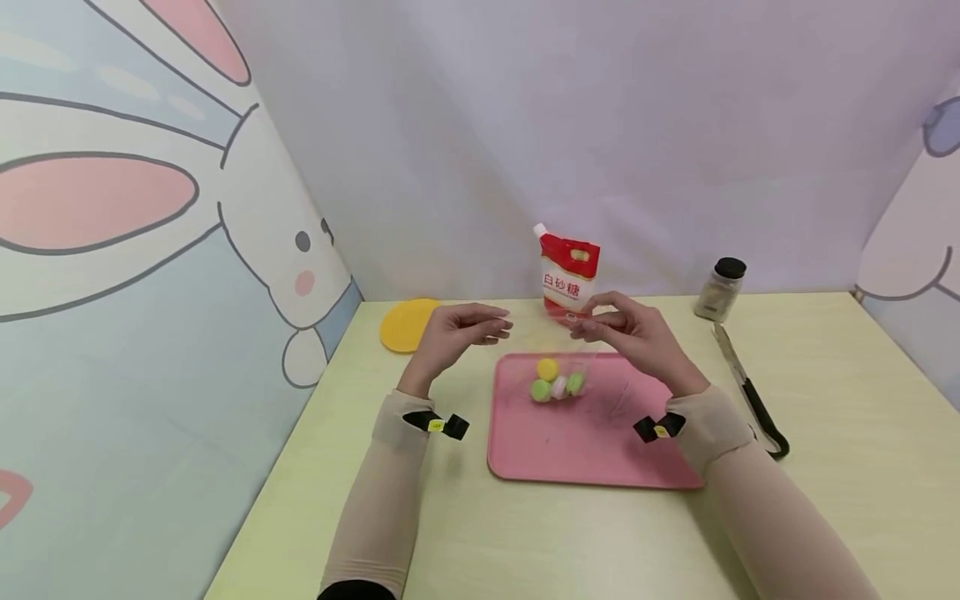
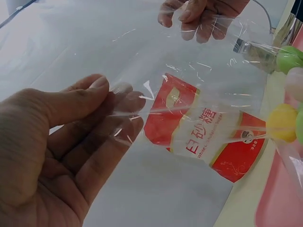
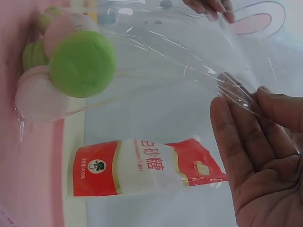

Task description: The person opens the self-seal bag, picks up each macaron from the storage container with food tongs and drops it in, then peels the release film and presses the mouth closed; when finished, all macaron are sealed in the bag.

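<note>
A clear plastic bag point(image 3: 161, 52) hangs stretched between both hands, with several macarons inside at its bottom. My left hand point(image 1: 459, 335) pinches one upper side of the bag between thumb and fingertips. Opposite it, my right hand point(image 1: 637, 337) pinches the other upper side, its fingers fairly straight behind the film. In the bag are a yellow macaron point(image 1: 548, 369), green ones such as this green macaron point(image 3: 83, 64), and pale pink ones such as this pink macaron point(image 3: 41, 97). The bag's bottom overlaps the pink tray point(image 1: 592, 454) in the head view.
Behind the bag stands a red and white sugar pouch point(image 1: 567, 279). A yellow round disc point(image 1: 408, 325) lies at the back left. At the right are a black-lidded jar point(image 1: 720, 292) and a knife point(image 1: 753, 396) with a black handle, beside the tray.
</note>
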`<act>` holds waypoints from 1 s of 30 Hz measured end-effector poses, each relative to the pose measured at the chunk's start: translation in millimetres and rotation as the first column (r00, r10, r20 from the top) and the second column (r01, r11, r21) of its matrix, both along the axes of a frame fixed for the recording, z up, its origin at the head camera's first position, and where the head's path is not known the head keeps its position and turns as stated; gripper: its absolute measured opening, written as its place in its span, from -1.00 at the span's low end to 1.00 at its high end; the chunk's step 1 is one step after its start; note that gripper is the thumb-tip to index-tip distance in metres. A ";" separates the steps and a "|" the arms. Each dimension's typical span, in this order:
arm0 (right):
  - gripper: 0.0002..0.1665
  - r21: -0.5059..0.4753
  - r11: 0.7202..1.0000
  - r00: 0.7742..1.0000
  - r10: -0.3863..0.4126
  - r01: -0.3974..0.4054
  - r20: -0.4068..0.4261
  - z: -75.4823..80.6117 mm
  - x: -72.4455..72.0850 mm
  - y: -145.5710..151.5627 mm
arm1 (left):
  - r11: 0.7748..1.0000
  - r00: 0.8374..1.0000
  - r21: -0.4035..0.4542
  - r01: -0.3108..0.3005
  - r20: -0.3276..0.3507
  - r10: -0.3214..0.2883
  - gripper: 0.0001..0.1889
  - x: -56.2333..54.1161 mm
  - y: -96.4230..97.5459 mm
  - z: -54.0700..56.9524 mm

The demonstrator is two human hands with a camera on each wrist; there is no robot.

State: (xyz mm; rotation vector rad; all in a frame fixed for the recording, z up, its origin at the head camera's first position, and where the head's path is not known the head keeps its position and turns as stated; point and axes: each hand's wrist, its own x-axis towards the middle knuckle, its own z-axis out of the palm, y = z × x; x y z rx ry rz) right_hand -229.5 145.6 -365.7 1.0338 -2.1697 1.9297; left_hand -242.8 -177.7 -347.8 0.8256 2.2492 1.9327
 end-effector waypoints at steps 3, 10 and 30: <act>-0.67 0.015 1.000 0.999 0.006 -0.006 -0.036 -2.4 -1.0 -0.4 | 0.999 0.999 0.012 0.030 0.010 -0.030 -0.73 -1.2 -3.2 -2.2; -0.71 0.005 1.000 0.998 0.020 -0.020 -0.059 -5.4 -1.8 0.8 | 0.997 0.997 0.004 0.073 -0.018 -0.072 -0.80 -1.7 -8.5 -3.1; -0.78 0.048 0.997 0.993 0.066 -0.062 -0.093 -9.3 -7.1 4.8 | 0.991 0.996 -0.114 0.073 -0.050 -0.079 -0.80 3.8 -9.1 6.6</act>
